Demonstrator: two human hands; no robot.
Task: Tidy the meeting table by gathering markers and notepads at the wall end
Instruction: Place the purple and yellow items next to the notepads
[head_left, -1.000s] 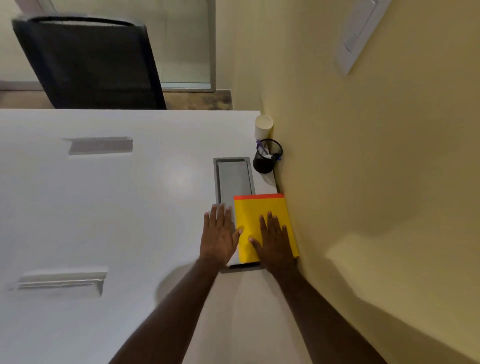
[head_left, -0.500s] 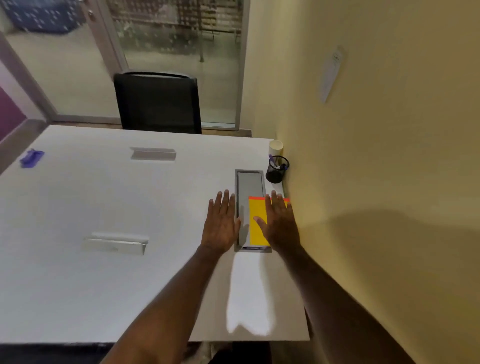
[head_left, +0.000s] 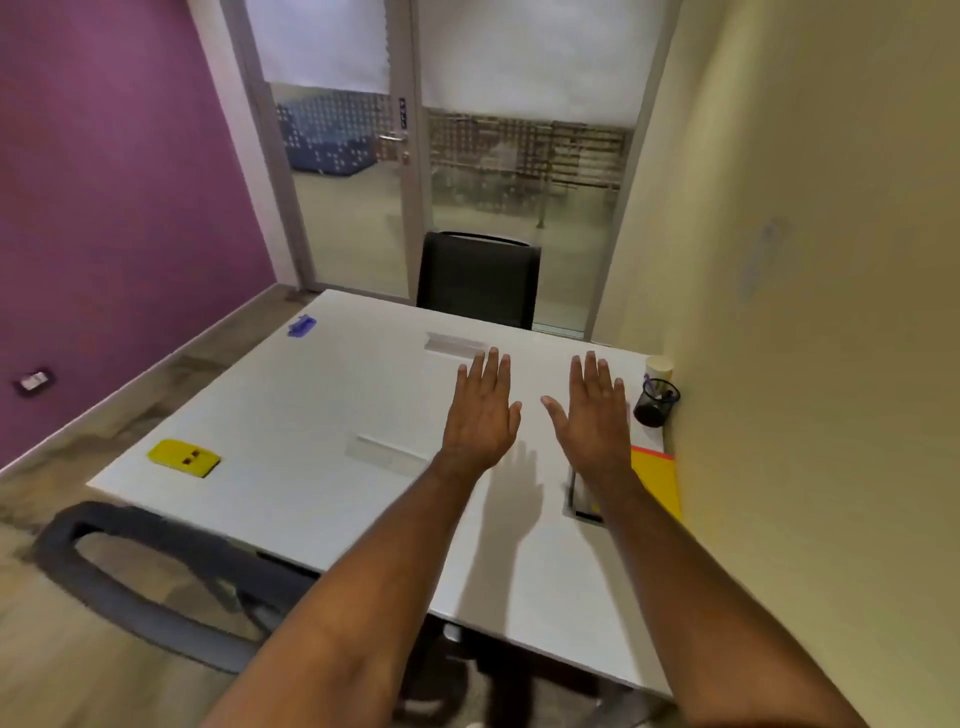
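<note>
White table (head_left: 322, 415): yellow notepad (head_left: 657, 480) & pen cup (head_left: 655, 402) already at wall end. Left hand (head_left: 480, 410), right hand (head_left: 592, 415) hover w/ fingers spread, empty. Yellow item (head_left: 184, 457), blue item (head_left: 301, 326) left at far side.

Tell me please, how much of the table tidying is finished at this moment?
Done: the yellow notepad lies against the wall, near the black pen cup. In hand: nothing; the left hand and right hand hover open. Left: the yellow item and the purple item sit at the table's far side.
</note>
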